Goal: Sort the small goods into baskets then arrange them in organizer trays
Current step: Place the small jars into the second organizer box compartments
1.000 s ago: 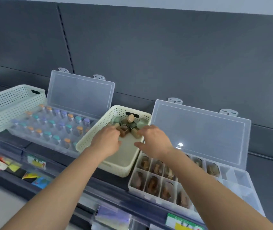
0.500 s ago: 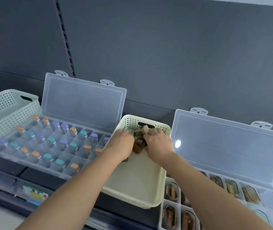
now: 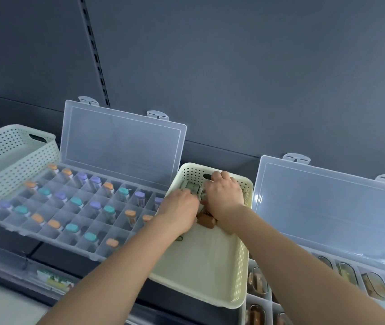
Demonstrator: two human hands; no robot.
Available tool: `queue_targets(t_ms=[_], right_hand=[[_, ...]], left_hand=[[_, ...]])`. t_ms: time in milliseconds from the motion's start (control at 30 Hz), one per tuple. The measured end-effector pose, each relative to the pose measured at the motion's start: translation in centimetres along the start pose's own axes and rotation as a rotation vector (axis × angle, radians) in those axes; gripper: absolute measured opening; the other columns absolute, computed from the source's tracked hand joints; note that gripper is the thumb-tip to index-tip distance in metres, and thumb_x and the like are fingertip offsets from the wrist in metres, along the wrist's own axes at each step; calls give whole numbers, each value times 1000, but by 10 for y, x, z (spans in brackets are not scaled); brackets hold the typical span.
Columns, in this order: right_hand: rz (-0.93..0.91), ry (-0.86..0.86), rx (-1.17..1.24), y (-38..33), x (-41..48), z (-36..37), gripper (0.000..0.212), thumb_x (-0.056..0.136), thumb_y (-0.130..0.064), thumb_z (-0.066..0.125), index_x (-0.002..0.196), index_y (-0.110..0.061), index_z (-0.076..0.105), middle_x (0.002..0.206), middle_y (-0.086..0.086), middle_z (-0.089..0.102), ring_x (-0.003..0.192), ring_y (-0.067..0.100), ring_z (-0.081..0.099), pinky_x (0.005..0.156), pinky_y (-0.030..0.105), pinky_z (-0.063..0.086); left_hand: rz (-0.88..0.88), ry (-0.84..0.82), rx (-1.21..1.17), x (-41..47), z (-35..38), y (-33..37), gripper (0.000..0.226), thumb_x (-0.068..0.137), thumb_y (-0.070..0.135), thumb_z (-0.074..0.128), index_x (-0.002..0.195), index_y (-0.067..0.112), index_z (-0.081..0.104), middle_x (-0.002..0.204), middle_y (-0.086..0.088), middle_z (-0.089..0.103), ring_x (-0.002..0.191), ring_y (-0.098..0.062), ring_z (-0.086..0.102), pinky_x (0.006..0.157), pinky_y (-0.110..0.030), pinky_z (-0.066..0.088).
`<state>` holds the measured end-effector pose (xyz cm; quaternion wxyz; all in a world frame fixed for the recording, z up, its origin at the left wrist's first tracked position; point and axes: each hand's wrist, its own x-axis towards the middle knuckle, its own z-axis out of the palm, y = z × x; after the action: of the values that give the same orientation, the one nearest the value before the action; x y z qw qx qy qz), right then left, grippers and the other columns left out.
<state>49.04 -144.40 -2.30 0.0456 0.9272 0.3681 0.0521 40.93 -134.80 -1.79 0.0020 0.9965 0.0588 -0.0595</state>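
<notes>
My left hand (image 3: 179, 212) and right hand (image 3: 224, 195) curl over the goods (image 3: 206, 221) at the far end of the basket (image 3: 210, 266), grip hidden so I can't tell what's held; they seem light, hard, slick, so pinch the sides

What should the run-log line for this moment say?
left hand: in cream basket, on small goods | right hand: same pile, far end | grips: hidden | organizer trays: lids open
</notes>
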Motion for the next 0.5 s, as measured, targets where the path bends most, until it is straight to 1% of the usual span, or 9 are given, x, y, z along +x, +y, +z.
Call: queue_targets(t_ms=[67,133,167,233,300,333,367,433,500], right_hand=[[8,-32,46,3,0,-1,34,90,-34,59,114,-11,53,115,8,55,111,26,45,91,33,39],[43,-30,143,7,-3,-5,40,90,-35,57,121,-11,48,116,9,55,112,27,46,91,35,39],[71,-24,223,9,-6,-7,44,91,-35,56,127,-11,45,117,11,53,112,29,46,92,36,40],[120,-13,383,15,-14,-14,50,92,-34,54,136,-15,38,120,13,48,112,32,49,92,38,42],[139,-4,478,21,-26,-21,53,95,-33,50,143,-22,30,123,13,44,112,33,50,92,40,42],[140,13,512,24,-33,-24,52,96,-33,47,145,-24,29,124,12,43,112,32,49,92,38,41],[136,39,545,27,-40,-27,49,97,-33,46,144,-25,32,125,11,44,113,31,49,91,35,40],[128,115,636,35,-57,-32,41,97,-30,47,137,-23,43,122,8,47,109,27,51,86,31,40],[116,200,714,44,-78,-37,33,95,-30,51,127,-22,53,115,3,53,103,23,54,87,32,42]], left_hand=[[-29,17,-128,0,-1,0,32,92,28,61,115,7,51,114,-12,57,104,-28,57,72,-32,37],[-50,52,-240,-1,-2,-1,37,91,34,62,114,9,47,114,-9,54,101,-27,56,71,-31,36],[-58,72,-292,-1,-3,-2,40,90,37,62,116,10,47,115,-7,53,102,-25,55,72,-30,37],[-74,118,-405,-3,-4,-2,48,88,42,62,125,15,48,123,-3,50,109,-22,53,79,-31,41],[-96,184,-499,-7,-6,0,58,85,46,64,134,20,45,130,1,48,115,-19,51,88,-32,43],[-102,235,-530,-9,-7,3,62,83,47,66,135,21,45,130,2,49,116,-18,50,88,-30,42],[-105,295,-560,-12,-9,7,63,81,48,69,133,21,47,129,4,51,115,-16,51,86,-28,41],[-90,406,-613,-19,-14,20,56,75,47,75,120,21,54,118,6,58,108,-14,53,81,-27,41],[-71,463,-666,-27,-19,36,49,71,46,78,108,21,58,107,7,60,98,-14,55,78,-29,43]])
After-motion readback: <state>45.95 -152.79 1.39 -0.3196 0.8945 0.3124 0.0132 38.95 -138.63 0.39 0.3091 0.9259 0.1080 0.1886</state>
